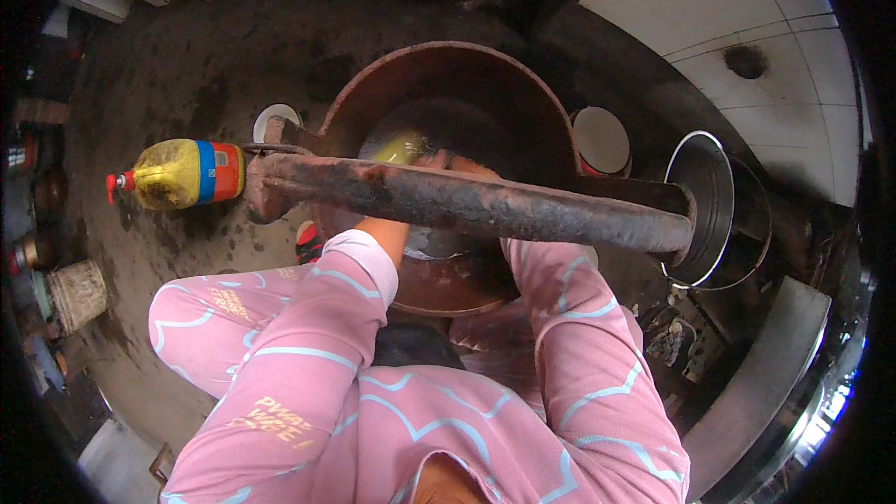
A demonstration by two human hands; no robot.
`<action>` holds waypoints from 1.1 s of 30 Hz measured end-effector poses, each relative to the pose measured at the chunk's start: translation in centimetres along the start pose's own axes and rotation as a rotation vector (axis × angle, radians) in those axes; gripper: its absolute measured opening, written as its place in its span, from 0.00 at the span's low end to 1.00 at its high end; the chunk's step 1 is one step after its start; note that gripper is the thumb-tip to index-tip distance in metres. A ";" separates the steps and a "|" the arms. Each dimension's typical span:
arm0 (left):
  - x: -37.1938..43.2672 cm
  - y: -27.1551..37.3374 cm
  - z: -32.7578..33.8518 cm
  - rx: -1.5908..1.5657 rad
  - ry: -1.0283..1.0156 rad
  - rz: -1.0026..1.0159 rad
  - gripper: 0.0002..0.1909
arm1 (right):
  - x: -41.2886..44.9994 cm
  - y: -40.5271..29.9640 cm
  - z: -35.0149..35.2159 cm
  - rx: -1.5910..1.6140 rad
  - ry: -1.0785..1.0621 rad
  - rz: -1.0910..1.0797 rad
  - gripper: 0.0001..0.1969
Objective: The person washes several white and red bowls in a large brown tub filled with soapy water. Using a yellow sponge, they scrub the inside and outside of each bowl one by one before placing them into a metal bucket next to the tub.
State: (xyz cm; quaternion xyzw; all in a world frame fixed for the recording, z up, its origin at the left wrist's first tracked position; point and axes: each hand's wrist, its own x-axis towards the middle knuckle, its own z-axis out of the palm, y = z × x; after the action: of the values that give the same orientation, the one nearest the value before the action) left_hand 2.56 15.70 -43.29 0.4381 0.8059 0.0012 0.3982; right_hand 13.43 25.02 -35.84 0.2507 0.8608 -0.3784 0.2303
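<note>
A deep, reddish-brown round tub (448, 56) stands before me with liquid in its bottom. A thick, blackened bar (462, 203) crosses over it and hides parts of both hands. My left hand (432, 159) reaches down inside the tub, near a yellow-green object (401, 147) whose kind I cannot make out. Beside it, my right hand (472, 166) is low in the tub too, only its upper part showing past the bar. Whether either hand grips anything is hidden. White foam or a light reflection shows on the liquid below the bar.
A yellow pump bottle (189, 175) lies beside the bar's left end. A dark metal pan or bucket with a bright rim (700, 210) is at its right end. A round white-topped container (600, 140) stands right of the tub. Pale tiled surface (784, 84) at upper right; worn bucket (77, 296) at far left.
</note>
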 end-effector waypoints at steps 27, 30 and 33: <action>-0.9 -0.9 0.2 0.050 0.012 -0.029 0.25 | 0.3 -1.8 1.6 -0.144 0.101 0.025 0.22; -0.9 -0.6 0.0 0.051 0.007 -0.021 0.26 | -0.5 -1.2 1.3 -0.171 0.081 -0.008 0.22; -0.9 -0.5 -0.2 0.060 -0.001 -0.017 0.26 | -0.9 -1.1 1.3 -0.214 0.066 -0.061 0.22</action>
State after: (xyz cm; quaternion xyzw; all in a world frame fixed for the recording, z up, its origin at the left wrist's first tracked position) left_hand 2.38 14.80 -42.73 0.4431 0.8090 -0.0266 0.3854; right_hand 13.67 23.14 -35.52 0.2108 0.9105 -0.2828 0.2159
